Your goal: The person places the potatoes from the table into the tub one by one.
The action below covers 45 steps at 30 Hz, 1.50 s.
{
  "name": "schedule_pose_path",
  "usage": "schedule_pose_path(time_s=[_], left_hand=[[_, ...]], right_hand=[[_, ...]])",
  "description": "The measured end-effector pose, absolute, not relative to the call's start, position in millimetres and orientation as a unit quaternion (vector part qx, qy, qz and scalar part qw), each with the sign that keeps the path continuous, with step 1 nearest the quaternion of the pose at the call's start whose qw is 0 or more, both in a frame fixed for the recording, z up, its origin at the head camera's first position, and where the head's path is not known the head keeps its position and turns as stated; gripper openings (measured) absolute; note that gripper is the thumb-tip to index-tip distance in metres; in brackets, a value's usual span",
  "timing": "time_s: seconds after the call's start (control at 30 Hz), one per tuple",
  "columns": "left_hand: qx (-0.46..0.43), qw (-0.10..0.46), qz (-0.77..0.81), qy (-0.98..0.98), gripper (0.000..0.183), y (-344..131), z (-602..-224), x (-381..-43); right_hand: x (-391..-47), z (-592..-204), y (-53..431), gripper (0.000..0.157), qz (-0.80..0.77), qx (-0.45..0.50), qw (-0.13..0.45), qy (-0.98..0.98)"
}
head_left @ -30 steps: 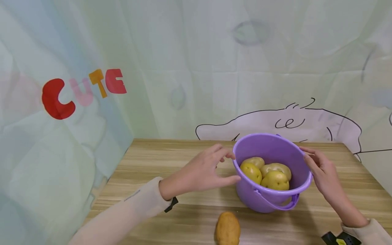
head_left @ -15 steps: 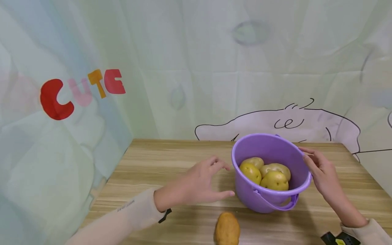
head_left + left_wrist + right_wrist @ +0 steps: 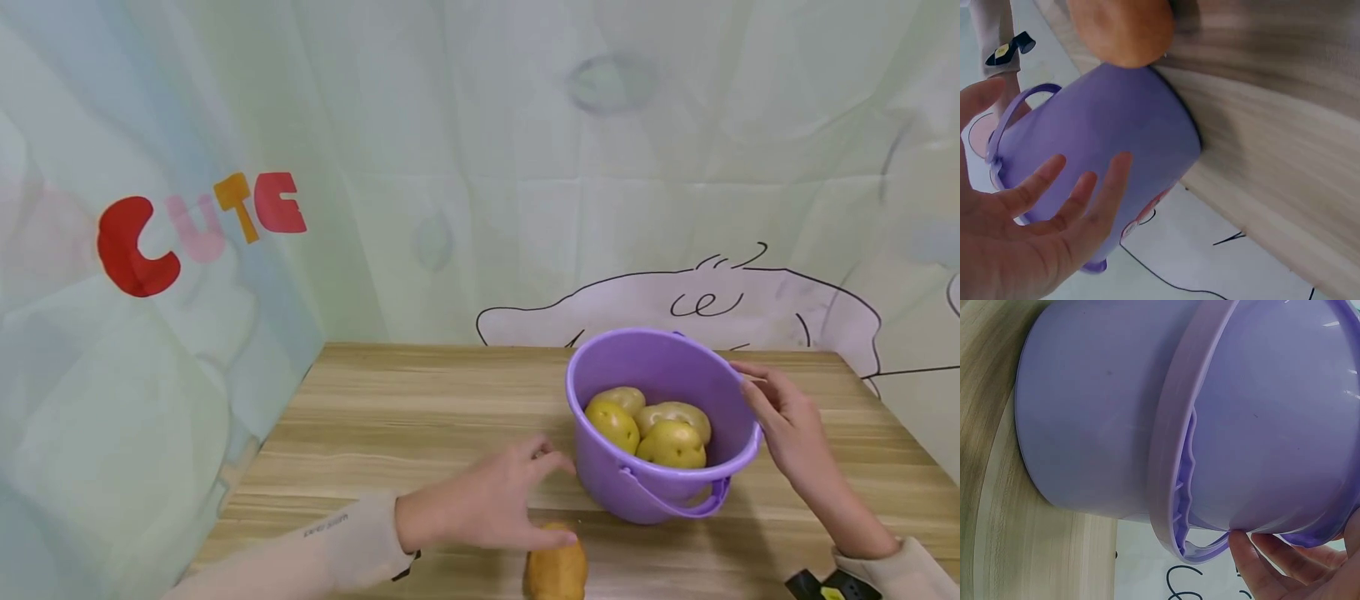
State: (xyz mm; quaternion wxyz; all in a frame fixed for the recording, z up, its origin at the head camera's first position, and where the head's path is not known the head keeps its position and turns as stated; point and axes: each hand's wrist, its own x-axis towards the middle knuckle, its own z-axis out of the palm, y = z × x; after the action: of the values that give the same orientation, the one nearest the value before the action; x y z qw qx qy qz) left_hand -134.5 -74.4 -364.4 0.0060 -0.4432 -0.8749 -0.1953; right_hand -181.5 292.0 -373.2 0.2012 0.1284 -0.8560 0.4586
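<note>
A purple bucket (image 3: 645, 483) stands on the wooden table, its handle folded down at the front. Inside are several yellow potatoes (image 3: 672, 444). At the bucket's right rim, my right hand (image 3: 798, 429) holds the edge; in the right wrist view its fingertips (image 3: 1244, 547) press the outer wall just below the rim. My left hand (image 3: 487, 500), thumb and fingers spread apart, hovers left of the bucket with nothing in its grasp. Its thumb overlaps an oblong, orange-brown potato-like item (image 3: 557, 575) on the table, also visible in the left wrist view near the bucket's base.
The wooden table (image 3: 390, 400) runs back to a pale green fabric backdrop (image 3: 465, 167) with a cartoon drawing. Another printed sheet with coloured letters (image 3: 138, 246) hangs on the left. A dark wrist strap (image 3: 832, 585) shows at the right sleeve.
My left hand has moved from beside the bucket's left rim down toward the near side, over the orange-brown item. My right hand stays at the rim, and the bucket has barely shifted.
</note>
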Motion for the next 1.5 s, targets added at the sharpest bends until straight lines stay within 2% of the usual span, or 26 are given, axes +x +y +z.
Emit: schedule_pose_path(time_s=[0.33, 0.77, 1.5], left_hand=[[-0.457, -0.013, -0.152, -0.876, 0.064, -69.8, -378.9, -128.1], [-0.471, 0.013, -0.099, -0.877, 0.064, -64.4, -391.1, -122.5], [-0.476, -0.029, -0.091, -0.874, 0.060, -62.7, -408.7, -117.8]], right_hand=[[-180.7, -372.2, 291.2, 0.035, 0.456, 0.127, 0.204, -0.857], [-180.4, -374.0, 290.6, 0.034, 0.466, 0.128, 0.203, -0.852], [-181.0, -373.0, 290.5, 0.035, 0.448, 0.120, 0.203, -0.862]])
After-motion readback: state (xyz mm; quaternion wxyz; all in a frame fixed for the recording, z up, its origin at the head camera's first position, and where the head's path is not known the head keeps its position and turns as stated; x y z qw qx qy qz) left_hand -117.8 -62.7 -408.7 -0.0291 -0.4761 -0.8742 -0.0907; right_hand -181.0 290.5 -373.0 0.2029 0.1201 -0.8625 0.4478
